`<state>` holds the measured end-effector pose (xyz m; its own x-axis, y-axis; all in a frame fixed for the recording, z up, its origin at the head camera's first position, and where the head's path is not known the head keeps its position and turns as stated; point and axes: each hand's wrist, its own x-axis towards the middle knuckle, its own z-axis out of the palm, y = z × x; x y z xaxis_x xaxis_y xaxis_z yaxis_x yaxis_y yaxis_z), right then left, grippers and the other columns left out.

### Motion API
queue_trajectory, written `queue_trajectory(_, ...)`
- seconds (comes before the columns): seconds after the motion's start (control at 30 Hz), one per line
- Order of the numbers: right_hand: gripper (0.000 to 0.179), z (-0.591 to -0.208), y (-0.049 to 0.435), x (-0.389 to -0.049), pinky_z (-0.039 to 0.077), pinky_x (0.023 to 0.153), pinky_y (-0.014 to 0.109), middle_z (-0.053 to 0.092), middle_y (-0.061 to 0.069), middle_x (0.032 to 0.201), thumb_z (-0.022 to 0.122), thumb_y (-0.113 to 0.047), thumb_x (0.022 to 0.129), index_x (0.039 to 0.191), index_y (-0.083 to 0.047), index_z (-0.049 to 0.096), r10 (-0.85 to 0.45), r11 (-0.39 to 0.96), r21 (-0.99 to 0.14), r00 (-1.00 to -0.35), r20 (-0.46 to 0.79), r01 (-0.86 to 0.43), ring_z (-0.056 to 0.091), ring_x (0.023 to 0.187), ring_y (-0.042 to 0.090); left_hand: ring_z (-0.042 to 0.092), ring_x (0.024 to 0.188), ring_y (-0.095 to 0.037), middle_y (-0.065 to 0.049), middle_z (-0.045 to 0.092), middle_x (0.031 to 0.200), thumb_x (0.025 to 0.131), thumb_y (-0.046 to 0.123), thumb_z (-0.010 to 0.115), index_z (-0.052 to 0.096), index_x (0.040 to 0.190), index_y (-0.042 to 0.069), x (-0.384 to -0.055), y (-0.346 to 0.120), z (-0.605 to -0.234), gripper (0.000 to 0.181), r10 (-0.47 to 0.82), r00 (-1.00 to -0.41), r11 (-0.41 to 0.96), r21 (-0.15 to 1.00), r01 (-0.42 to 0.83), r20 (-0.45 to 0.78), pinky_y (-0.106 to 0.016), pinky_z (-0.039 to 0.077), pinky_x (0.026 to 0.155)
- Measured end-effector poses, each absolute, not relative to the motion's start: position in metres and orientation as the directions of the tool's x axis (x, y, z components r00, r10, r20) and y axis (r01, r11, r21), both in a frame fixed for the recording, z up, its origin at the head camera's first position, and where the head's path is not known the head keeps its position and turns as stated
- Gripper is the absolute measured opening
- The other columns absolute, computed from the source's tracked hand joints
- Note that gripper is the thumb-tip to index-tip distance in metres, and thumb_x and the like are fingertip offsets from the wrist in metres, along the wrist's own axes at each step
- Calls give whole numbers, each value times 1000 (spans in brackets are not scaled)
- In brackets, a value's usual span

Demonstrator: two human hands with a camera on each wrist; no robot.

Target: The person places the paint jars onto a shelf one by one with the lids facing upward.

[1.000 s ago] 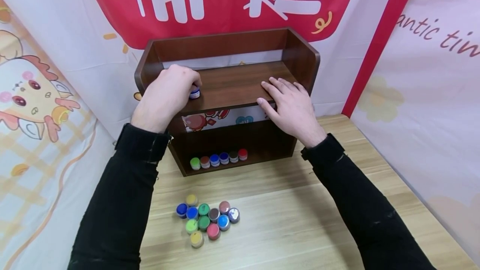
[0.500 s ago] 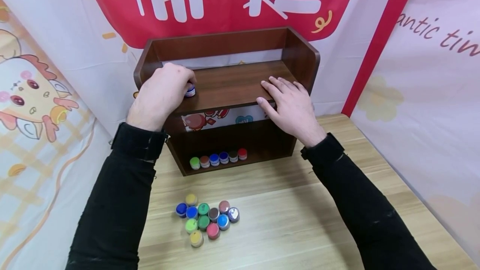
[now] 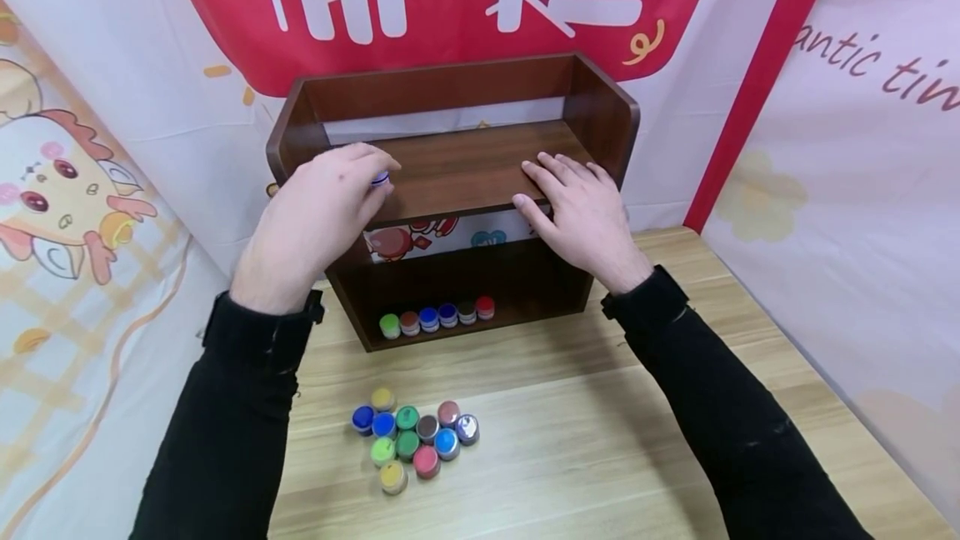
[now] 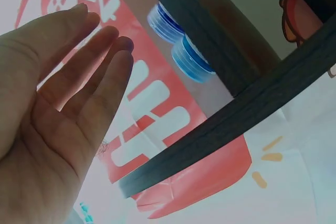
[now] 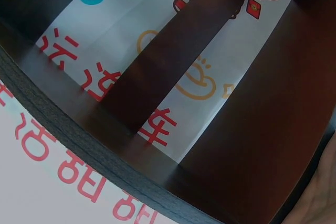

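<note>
My left hand (image 3: pixel 318 215) is at the left end of the dark brown shelf unit's top board (image 3: pixel 465 165), fingers extended and holding nothing. Just past its fingertips a small blue-lidded paint pot (image 3: pixel 380 179) peeks out, mostly hidden by the hand. The left wrist view has two clear-sided pots side by side on that board, a dark blue one (image 4: pixel 164 23) and a lighter blue one (image 4: pixel 191 60), both apart from the fingers (image 4: pixel 113 80). My right hand (image 3: pixel 577 211) rests on the board's right front edge with its fingers spread.
Along the lower shelf (image 3: pixel 540 307) runs a row of several paint pots, among them a lime green one (image 3: pixel 390 326) and a red one (image 3: pixel 485 307). Several more, including a yellow one (image 3: pixel 393 477), cluster on the wooden table (image 3: pixel 570 440) in front. Printed cloth (image 3: pixel 847 190) surrounds the table.
My left hand slid the blue-lidded pot a little leftward on the top board, then let go, its fingers straightening and drawing back toward me. The right hand stayed still.
</note>
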<state>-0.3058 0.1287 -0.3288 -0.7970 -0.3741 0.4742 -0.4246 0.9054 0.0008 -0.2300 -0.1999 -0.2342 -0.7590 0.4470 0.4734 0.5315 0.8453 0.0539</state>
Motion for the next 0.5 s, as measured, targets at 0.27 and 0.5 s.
queue_trajectory(0.27,76,-329,129,-305,25,122,54,40,4,164,29,-73,100,161,-29,42,-372,907,-1,-800,470,-422,36,149,26,61,121,-28,-10,68,130,93,18,76,69,131,10,-210,-203,-254,39,490,-717,808,49,587,496,-47,55,99)
queue_trajectory(0.5,77,-330,130,-306,25,122,54,41,5,164,27,-73,100,160,-28,43,-375,903,-5,-792,482,-430,37,149,27,61,125,-26,-8,67,133,93,18,77,71,129,11,-195,-207,-275,37,529,-664,774,21,633,529,-46,55,101)
